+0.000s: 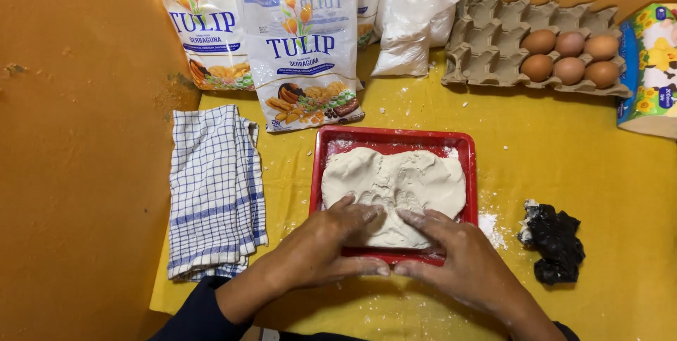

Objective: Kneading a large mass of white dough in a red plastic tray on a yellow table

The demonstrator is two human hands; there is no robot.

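Dough [393, 187] lies spread flat and pale in the red tray [467, 149], which sits on the yellow counter [564, 157]. We press our left hand [321, 246] and right hand [458, 253] onto its near edge, fingers spread and flat on the dough, thumbs meeting along the tray's front rim; neither grip pinches anything. A blue-checked cloth [215, 189] lies folded just left of the tray. Behind it stand flour bags [303, 45] and a clear bag of white powder [416, 20]. An egg carton [493, 38] to the back right holds six brown eggs [570, 57]. A crumpled black bag [556, 241] rests near the tray's right side, with loose flour scattered between them
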